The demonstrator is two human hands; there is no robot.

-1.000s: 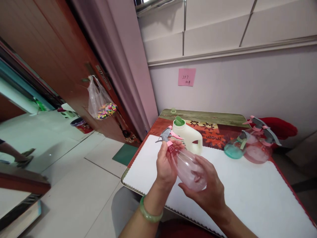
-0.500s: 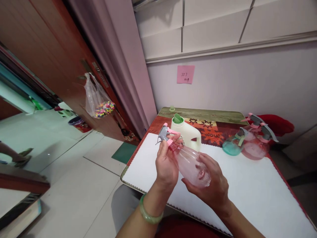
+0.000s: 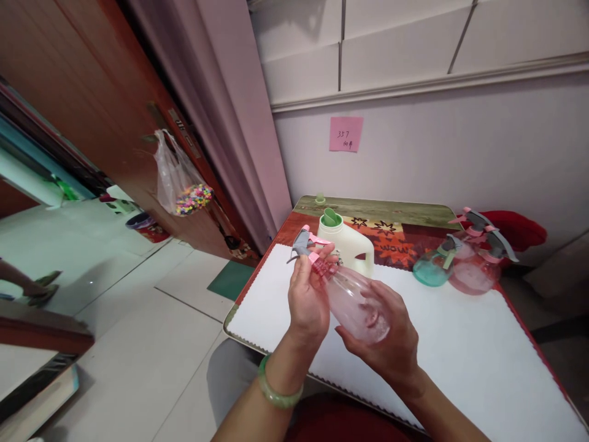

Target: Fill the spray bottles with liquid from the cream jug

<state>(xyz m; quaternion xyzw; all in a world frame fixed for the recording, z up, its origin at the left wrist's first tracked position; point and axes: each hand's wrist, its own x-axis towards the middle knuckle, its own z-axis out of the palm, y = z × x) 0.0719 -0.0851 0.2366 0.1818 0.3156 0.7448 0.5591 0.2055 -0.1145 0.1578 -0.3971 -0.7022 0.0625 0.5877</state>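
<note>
As the left hand grips the neck of the pink spray bottle and the right hand its base, I judge it, tilted between them, light but slippery, best held at the neck.

Pale lilac wall behind table's far edge; pink note stuck on it, white panels higher up. White mat, scalloped edge, covers most of the tabletop. Far-left corner: mauve upright strip, then brown wood door. Floor: pale glossy tile, dark joints. Green patch on floor near left edge. Soft light, dim past right edge.
</note>
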